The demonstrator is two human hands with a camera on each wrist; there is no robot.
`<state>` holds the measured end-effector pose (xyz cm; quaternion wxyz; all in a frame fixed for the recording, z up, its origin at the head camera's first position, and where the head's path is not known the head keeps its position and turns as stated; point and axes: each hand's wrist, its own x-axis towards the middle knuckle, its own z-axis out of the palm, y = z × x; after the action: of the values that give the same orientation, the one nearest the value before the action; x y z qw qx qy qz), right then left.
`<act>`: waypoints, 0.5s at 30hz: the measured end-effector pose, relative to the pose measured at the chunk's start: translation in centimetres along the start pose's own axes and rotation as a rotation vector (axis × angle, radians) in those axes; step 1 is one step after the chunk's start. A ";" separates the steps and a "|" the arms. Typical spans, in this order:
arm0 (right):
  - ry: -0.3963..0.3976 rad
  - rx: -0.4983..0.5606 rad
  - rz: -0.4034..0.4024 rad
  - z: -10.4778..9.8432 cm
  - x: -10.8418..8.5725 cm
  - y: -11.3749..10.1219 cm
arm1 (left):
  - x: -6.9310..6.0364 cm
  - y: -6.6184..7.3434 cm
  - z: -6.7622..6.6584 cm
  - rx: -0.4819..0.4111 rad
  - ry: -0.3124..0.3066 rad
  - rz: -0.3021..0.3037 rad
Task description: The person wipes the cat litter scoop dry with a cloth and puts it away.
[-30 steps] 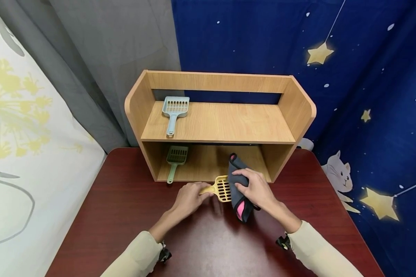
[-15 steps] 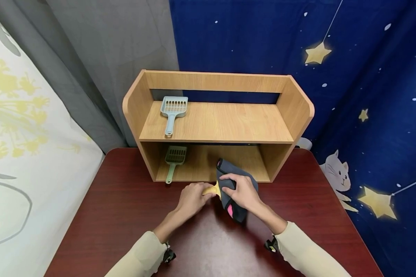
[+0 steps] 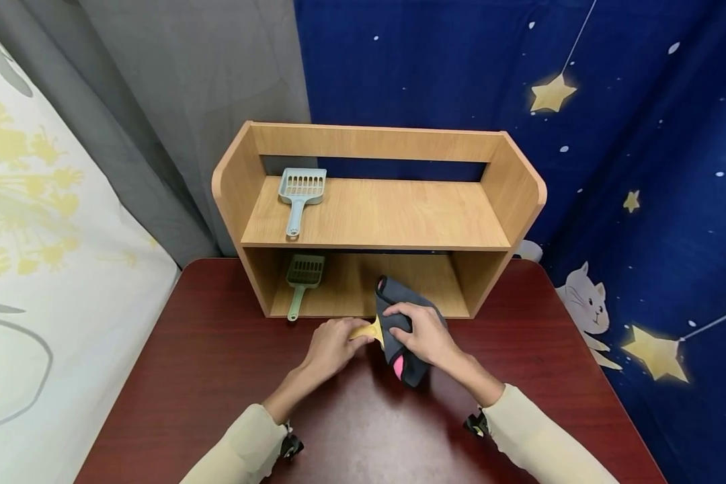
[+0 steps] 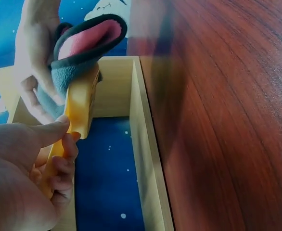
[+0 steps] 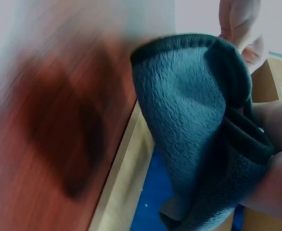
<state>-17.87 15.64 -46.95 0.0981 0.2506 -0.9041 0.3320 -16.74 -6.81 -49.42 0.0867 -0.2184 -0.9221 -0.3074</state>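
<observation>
My left hand (image 3: 331, 346) grips the handle of a yellow litter scoop (image 4: 82, 101), held above the table in front of the shelf. A folded grey cloth (image 3: 407, 299) with black edging and a pink inner side wraps over the scoop's slotted head, which it mostly hides. With its thumb and fingers my right hand (image 3: 422, 334) holds this cloth around the head. In the right wrist view the cloth (image 5: 179, 106) covers the scoop fully. A blue litter scoop (image 3: 301, 191) lies on the upper shelf at the left; a green litter scoop (image 3: 304, 275) lies below it on the lower shelf.
A two-level wooden shelf (image 3: 375, 212) stands at the back of the dark red table (image 3: 218, 376), close beyond both hands. Grey and blue star-patterned curtains (image 3: 423, 74) hang behind it. A white patterned cloth (image 3: 48, 323) hangs at the left.
My right hand has moved left with the cloth, which now covers the yellow scoop's slotted head that showed a second ago. My left hand keeps its grip on the handle, nearly in place.
</observation>
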 end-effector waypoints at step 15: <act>0.121 -0.090 0.032 -5.1 -1.3 3.2 | -0.4 -1.2 -1.1 0.012 0.026 -0.031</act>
<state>-18.39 21.59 -45.28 0.1587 0.2110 -0.9143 0.3070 -16.87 -8.43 -49.29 0.0952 -0.1996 -0.9259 -0.3062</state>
